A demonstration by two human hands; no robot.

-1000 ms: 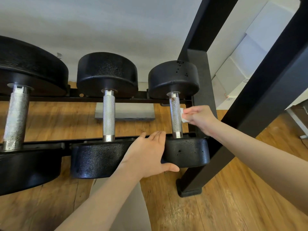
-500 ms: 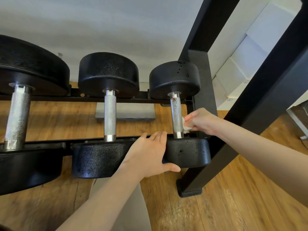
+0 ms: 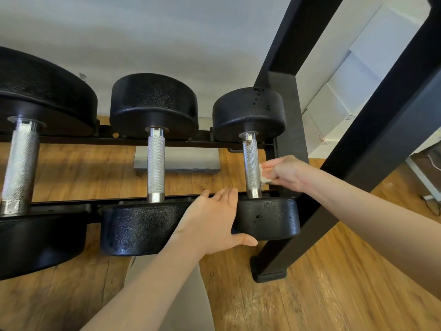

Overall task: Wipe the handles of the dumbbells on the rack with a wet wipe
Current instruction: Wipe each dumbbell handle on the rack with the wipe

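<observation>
Your right hand (image 3: 284, 172) pinches the wet wipe (image 3: 264, 177) against the rightmost handle (image 3: 251, 167), just left of your fingertips. Left hand (image 3: 216, 223) steadies that dumbbell's near head, fingers straight. Middle handle (image 3: 155, 167) & big handle (image 3: 20, 168) prob. still to do; can't tell.

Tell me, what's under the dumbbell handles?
Through the gaps beneath the handles you see brown wooden floor and a flat grey slab lying on it. The handles and the black rack rails cover parts of both, so the slab's full shape stays hidden.
</observation>
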